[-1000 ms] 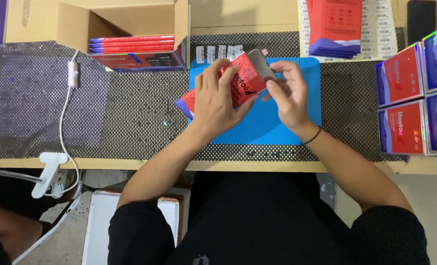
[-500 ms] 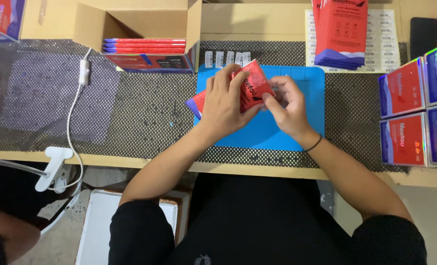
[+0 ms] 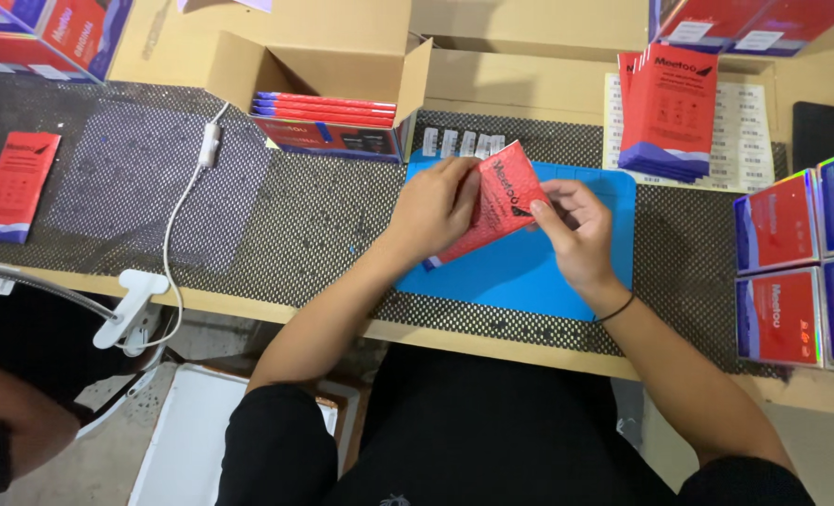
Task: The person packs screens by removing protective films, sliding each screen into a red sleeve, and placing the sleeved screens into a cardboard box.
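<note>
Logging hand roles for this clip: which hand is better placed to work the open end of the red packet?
Right, probably. The right hand pinches the red packet at its end nearest the camera's right, while the left hand wraps the packet's middle, steadying it above the blue mat.

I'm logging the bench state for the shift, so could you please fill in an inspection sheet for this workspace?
Surface: wooden bench covered with black mesh liner; blue mat on top.
Job's things: red sleeve held tilted above the mat.
Clutter: open carton with red packs inside; stack of red sleeves on a label sheet; small labels; red boxes at the right; loose sleeve at the left; black phone.
Grippers: left hand and right hand both grip the sleeve.
Cables: white cord with switch running to a white clamp.
Surroundings: white bin below the bench; another person's arm at lower left.
</note>
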